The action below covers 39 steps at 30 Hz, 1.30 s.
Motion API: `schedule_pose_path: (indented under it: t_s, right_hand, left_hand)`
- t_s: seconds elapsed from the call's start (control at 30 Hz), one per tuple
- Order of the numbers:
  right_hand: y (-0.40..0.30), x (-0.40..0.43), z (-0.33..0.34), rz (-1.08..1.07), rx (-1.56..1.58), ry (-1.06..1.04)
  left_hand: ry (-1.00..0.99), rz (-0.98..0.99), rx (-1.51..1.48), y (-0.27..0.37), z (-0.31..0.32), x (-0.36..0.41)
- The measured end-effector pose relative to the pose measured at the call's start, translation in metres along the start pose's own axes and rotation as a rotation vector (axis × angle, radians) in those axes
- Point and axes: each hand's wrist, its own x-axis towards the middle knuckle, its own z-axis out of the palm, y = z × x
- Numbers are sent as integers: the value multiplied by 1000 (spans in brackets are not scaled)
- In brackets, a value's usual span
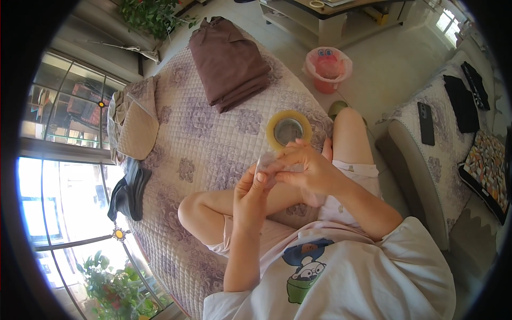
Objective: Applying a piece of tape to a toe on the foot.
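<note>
Between my two hands is a crumpled piece of thin, translucent plastic [265, 162]. The thumb and fingers of my left hand [252, 186] pinch its near left part. My right hand [306, 166] grips it from the right, fingers bent over its upper side. Just beyond my right hand, a wide roll of clear yellowish packing tape [271, 130] lies flat on the quilted cover [224, 156]. A folded stack of brown cloth [232, 64] rests farther out on the same cover.
Dark folded cloth [130, 192] and a turned-back quilt corner [140, 128] lie at the left edge by the window. A pink lined bin [328, 82] stands on the floor. To the right, a sofa [416, 172] bears a smartphone [426, 123], black cloth [462, 104] and a patterned cushion [488, 172].
</note>
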Motion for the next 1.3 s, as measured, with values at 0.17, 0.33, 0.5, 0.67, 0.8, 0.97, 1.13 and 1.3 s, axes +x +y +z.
schedule_pose_path:
  t_s: [0.17,0.33,0.5,0.67,0.8,0.97,1.13,1.3]
  right_hand:
    - [-5,-5,-1,64,-59,172]
    - [-8,-3,-8,122,-54,66]
    - [-9,0,-6,-129,-267,-6]
    - [-3,0,-6,-206,-298,122]
    - [-7,-1,-13,-107,-329,132]
    - [-10,4,-25,26,-155,-6]
    - [-16,0,-23,401,523,-121]
    - [3,-15,-17,380,431,194]
  left_hand:
    - [108,-41,-261,-10,-9,1]
    - [-26,-202,-394,-7,-10,1]
    - [-100,-315,-139,1,2,-8]
    - [44,-369,-98,-9,-9,3]
    - [122,-98,-3,-10,10,4]
    - [17,87,113,-13,5,4]
    - [-139,-33,-245,-22,-3,12]
    - [75,339,639,-4,20,10]
